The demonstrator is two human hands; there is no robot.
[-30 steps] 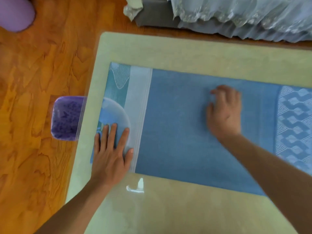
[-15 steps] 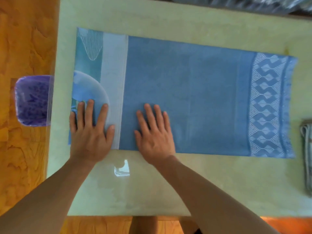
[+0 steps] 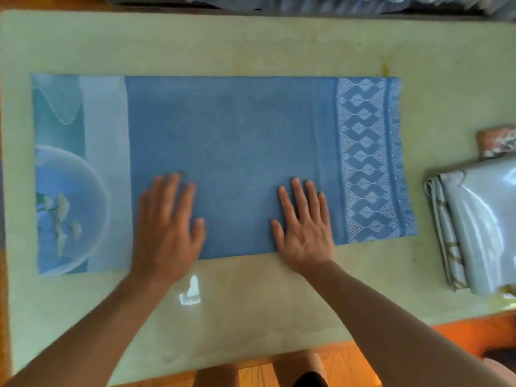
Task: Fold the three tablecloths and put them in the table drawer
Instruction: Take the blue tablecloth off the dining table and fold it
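Tablecloth (image 3: 231,152), blue, lies flat lengthwise on tabletop (image 3: 251,43); left hand (image 3: 167,227) has slid rightward off pale end, right hand (image 3: 304,222) further right; both hands spread, palms pressing near edge: smoothing done, next fold due

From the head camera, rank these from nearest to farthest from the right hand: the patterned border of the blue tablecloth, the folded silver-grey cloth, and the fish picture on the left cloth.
Measured from the right hand:
1. Patterned border, just to its right on the blue tablecloth.
2. Folded silver-grey cloth, farther right at the table's edge.
3. Fish picture, far left, beyond the left hand.
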